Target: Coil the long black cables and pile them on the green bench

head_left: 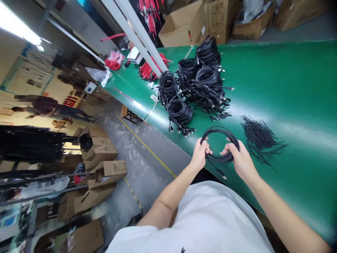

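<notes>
Both my hands grip one coil of black cable (219, 133) at the near edge of the green table (289, 98). My left hand (200, 154) is closed on the coil's left side. My right hand (240, 159) is closed on its right side, thumb across the strands. A loose cable end hangs down below the coil. A heap of short black ties (259, 137) lies just right of my right hand. Several finished black coils (196, 84) are piled farther along the table.
Bundles of red cables (150, 70) lie at the table's far end beside a white post (142, 38). Cardboard boxes (184, 24) stand beyond the table and more boxes (102, 165) on the floor to the left. A person (50, 107) stands far off.
</notes>
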Demonstrator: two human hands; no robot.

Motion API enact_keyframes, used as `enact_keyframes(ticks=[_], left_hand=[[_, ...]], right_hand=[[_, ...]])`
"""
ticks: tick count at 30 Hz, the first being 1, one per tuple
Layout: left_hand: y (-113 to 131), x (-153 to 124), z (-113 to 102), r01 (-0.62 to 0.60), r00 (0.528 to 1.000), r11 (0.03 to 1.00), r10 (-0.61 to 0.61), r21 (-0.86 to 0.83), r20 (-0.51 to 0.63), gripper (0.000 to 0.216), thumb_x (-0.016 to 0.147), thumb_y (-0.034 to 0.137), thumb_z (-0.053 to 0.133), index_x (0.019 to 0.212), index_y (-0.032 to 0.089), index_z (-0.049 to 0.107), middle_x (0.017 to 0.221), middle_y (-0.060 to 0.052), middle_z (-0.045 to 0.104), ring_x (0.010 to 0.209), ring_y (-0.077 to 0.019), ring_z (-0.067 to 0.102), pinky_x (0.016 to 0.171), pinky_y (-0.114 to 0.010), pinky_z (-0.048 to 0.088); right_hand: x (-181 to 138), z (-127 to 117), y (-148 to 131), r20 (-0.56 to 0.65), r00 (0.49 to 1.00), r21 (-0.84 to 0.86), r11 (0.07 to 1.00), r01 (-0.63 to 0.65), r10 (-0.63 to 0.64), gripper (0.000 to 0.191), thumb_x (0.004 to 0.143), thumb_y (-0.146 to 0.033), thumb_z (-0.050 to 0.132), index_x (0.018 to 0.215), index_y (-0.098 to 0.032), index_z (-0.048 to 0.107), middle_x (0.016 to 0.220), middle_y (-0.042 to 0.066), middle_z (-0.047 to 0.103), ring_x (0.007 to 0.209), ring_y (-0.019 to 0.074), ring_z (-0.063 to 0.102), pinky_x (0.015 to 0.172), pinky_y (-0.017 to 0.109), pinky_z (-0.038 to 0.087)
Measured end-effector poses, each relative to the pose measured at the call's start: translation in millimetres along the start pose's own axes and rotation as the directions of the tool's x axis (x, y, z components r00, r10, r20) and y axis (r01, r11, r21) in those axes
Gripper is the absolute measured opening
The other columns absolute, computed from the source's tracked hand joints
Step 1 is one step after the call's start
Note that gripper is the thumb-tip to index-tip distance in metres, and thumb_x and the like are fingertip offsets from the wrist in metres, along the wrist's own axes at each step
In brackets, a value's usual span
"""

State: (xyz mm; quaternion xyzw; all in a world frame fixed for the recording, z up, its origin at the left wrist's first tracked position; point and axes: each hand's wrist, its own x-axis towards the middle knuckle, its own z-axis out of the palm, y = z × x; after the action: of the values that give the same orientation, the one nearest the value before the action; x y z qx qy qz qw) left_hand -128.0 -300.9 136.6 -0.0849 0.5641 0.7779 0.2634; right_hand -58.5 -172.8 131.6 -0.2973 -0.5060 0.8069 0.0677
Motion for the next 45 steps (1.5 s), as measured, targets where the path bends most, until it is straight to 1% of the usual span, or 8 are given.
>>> enact_keyframes(ticks=[5, 7, 9, 12, 16, 20, 29, 45], left_hand=[[83, 76, -43, -0.204, 0.967, 0.948, 0.234, 0.246, -0.098, 0.025, 0.097, 0.027, 0.053, 0.121, 0.018, 0.051, 0.074, 0.003, 0.052, 0.061, -0.0074, 0.052, 0.067, -0.023, 0.049], [107, 106, -64, -0.282, 0.912, 0.779, 0.399, 0.560, -0.097, 0.036, 0.096, 0.022, 0.052, 0.132, 0.017, 0.047, 0.104, -0.007, 0.064, 0.092, -0.0143, 0.064, 0.090, -0.032, 0.052], [118, 132, -81, -0.291, 0.855, 0.586, 0.513, 0.756, -0.069, 0.051, 0.090, 0.016, 0.058, 0.139, 0.015, 0.043, 0.141, -0.017, 0.052, 0.132, -0.0231, 0.050, 0.116, -0.042, 0.037], [111, 157, -95, -0.263, 0.843, 0.424, 0.537, 0.866, -0.007, 0.064, 0.084, 0.012, 0.061, 0.144, 0.012, 0.040, 0.159, -0.019, 0.034, 0.152, -0.0276, 0.025, 0.126, -0.045, 0.018], [80, 169, -98, -0.246, 0.846, 0.166, 0.517, 0.955, 0.128, 0.064, 0.091, 0.019, 0.045, 0.152, 0.010, 0.028, 0.157, -0.021, 0.038, 0.151, -0.0288, 0.029, 0.123, -0.050, 0.027], [60, 170, -97, -0.287, 0.814, 0.182, 0.565, 0.940, 0.139, 0.066, 0.092, 0.023, 0.044, 0.154, 0.012, 0.025, 0.158, -0.021, 0.036, 0.152, -0.0307, 0.027, 0.122, -0.054, 0.028], [65, 169, -106, -0.398, 0.778, 0.247, 0.601, 0.883, 0.182, 0.065, 0.089, 0.015, 0.042, 0.153, 0.007, 0.030, 0.159, -0.017, 0.037, 0.152, -0.0261, 0.029, 0.127, -0.044, 0.024], [48, 122, -129, -0.627, 0.494, 0.009, 0.778, 0.779, 0.389, 0.063, 0.100, 0.026, 0.040, 0.159, 0.028, 0.018, 0.161, -0.010, 0.037, 0.149, -0.0230, 0.036, 0.121, -0.044, 0.038]], right_hand=[[90, 86, -22, 0.170, 0.981, -0.298, 0.944, 0.140, -0.092, 0.038, 0.096, -0.048, 0.043, 0.116, -0.017, 0.053, 0.089, 0.004, 0.065, 0.074, 0.0150, 0.066, 0.071, 0.029, 0.054], [130, 119, -28, 0.211, 0.971, -0.438, 0.877, 0.199, -0.115, 0.039, 0.099, -0.040, 0.038, 0.123, -0.012, 0.052, 0.097, 0.009, 0.067, 0.078, 0.0162, 0.068, 0.078, 0.032, 0.054], [163, 146, -27, 0.208, 0.969, -0.529, 0.817, 0.229, -0.136, 0.047, 0.095, -0.031, 0.046, 0.135, -0.007, 0.046, 0.116, 0.017, 0.065, 0.094, 0.0211, 0.068, 0.096, 0.041, 0.049], [188, 166, -12, 0.166, 0.963, -0.693, 0.670, 0.266, -0.211, 0.069, 0.088, -0.023, 0.056, 0.150, -0.002, 0.034, 0.147, 0.029, 0.042, 0.131, 0.0354, 0.048, 0.113, 0.055, 0.030], [191, 157, 10, 0.189, 0.925, -0.896, 0.328, 0.300, -0.328, 0.071, 0.092, -0.031, 0.053, 0.155, -0.007, 0.032, 0.150, 0.027, 0.040, 0.134, 0.0423, 0.043, 0.107, 0.062, 0.036], [193, 132, 15, 0.243, 0.914, -0.909, 0.254, 0.331, -0.325, 0.069, 0.095, -0.039, 0.051, 0.155, -0.011, 0.034, 0.146, 0.025, 0.046, 0.132, 0.0412, 0.045, 0.107, 0.061, 0.037], [194, 119, 12, 0.316, 0.878, -0.782, 0.426, 0.455, -0.359, 0.066, 0.092, -0.030, 0.055, 0.150, -0.003, 0.039, 0.150, 0.022, 0.047, 0.139, 0.0285, 0.045, 0.118, 0.045, 0.033], [110, 110, 39, 0.097, 0.759, -0.520, 0.618, 0.590, -0.644, 0.057, 0.096, -0.040, 0.054, 0.148, -0.021, 0.043, 0.133, 0.015, 0.060, 0.111, 0.0232, 0.066, 0.095, 0.043, 0.057]])
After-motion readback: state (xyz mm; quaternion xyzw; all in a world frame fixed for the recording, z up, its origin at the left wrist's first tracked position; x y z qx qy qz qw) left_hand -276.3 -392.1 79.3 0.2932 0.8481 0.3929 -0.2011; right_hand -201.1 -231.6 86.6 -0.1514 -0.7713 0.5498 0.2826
